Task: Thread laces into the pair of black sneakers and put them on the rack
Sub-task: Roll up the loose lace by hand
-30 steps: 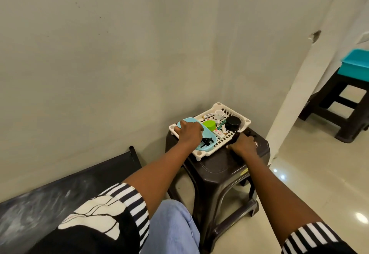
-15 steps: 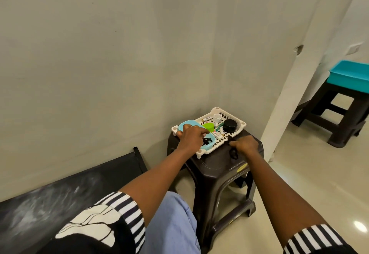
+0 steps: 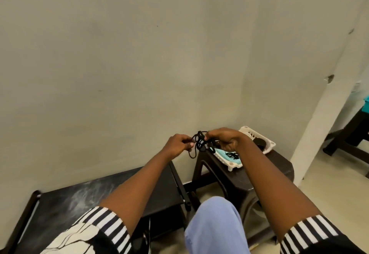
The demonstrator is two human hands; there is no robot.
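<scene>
Head view: dark plastic stool (image 3: 277, 166) against plain wall (image 3: 119, 64).

A home corner: plain wall (image 3: 119, 54), plastic stool (image 3: 259, 174), tiled floor (image 3: 329, 197).

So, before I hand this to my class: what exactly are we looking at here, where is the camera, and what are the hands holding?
No machine here: a person wears a camera on the head, looking forward and down at their own arms. The left hand and right hand both pinch a tangled black lace in the air between them. Behind them, a dark plastic stool carries a white basket with a light-blue item and small dark things. A low black rack stands at the left. No sneakers are visible.
</scene>
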